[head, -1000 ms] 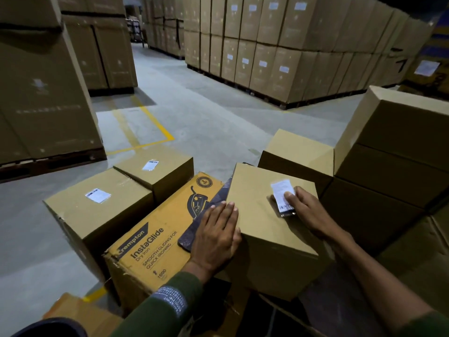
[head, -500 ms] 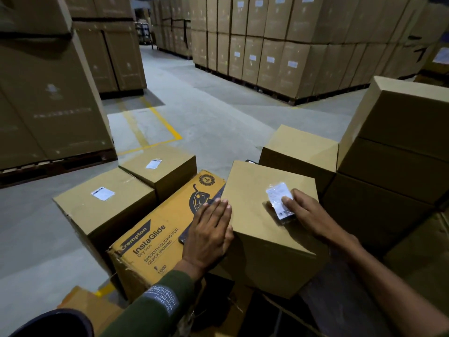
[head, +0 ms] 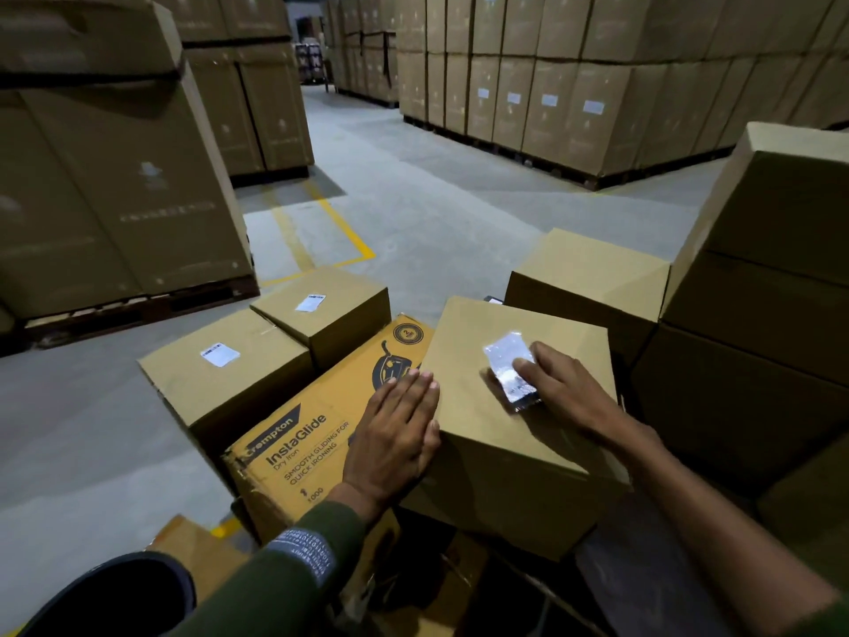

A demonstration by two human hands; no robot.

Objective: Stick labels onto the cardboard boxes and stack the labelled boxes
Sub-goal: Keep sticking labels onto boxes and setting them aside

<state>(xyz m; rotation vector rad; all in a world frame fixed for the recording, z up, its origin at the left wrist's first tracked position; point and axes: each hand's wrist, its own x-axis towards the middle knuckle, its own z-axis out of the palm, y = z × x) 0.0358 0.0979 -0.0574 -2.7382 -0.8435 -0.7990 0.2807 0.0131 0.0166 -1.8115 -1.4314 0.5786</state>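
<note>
Grey warehouse floor (head: 413,213) runs between tall walls of stacked cartons (head: 574,85). Two labelled boxes sit at the left: the nearer one (head: 220,383) and the farther one (head: 331,310), each with one white label on top. One yellow printed iron carton (head: 303,448) lies between them and the plain box (head: 514,420) being worked on. Left hand (head: 395,434) lies flat, fingers straight, against that box's left edge. Right hand (head: 565,388) presses straight fingers onto one label (head: 507,360) on its top. Unlabelled boxes (head: 758,287) crowd the right side.
</note>
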